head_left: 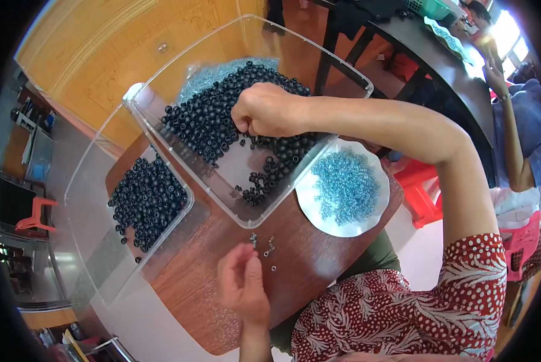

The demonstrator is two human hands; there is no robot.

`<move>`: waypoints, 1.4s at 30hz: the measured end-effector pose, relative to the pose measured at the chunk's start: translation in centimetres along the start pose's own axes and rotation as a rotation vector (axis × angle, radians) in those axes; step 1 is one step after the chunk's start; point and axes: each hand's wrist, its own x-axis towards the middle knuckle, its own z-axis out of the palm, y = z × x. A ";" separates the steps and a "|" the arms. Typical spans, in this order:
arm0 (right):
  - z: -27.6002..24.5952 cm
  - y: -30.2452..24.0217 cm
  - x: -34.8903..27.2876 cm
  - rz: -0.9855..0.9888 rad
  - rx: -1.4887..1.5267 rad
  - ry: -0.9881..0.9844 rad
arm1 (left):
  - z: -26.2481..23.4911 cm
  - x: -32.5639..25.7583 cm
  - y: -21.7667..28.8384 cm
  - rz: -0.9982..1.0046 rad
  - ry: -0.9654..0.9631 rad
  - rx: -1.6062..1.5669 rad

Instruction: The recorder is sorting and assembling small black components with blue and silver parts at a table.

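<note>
My right hand (269,110) is closed, knuckles up, over a heap of small black round pieces with holes (207,117) in a clear plastic bin (237,211). Its fingertips reach down at the heap, and what they hold is hidden. Low over the brown wooden table (201,301), my left hand (244,286) is curled, thumb and fingertips close together. I cannot make out anything between them. Just beyond its fingertips lie several tiny pale ring-like bits (267,248). Right of the bin, a white scalloped plate (309,202) holds many small translucent blue pieces (349,184).
A second clear tray (80,241) with more black pieces (147,199) stands at the left. A clear bag (201,78) lies in the bin's far end. Beyond are a wooden cabinet (113,54), a red stool (418,190) and a dark table (445,60) with a person (523,114) beside it.
</note>
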 end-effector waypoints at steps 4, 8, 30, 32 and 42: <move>1.7 2.2 1.4 -0.137 -0.172 -0.156 | 0.5 0.0 -2.3 0.024 -0.020 0.014; 3.1 1.4 1.4 -0.250 -0.288 -0.440 | 0.0 0.3 -3.0 0.039 -0.002 0.080; -2.8 -7.3 -5.9 -0.169 0.407 -0.118 | -0.4 -0.4 -1.6 -0.004 0.011 -0.154; -2.6 -8.9 -7.8 -0.314 0.446 -0.002 | 0.1 -0.8 0.3 -0.048 -0.028 -0.237; 2.5 -11.8 -12.0 -0.466 0.446 0.085 | 0.2 -2.9 3.0 -0.265 -0.134 -0.634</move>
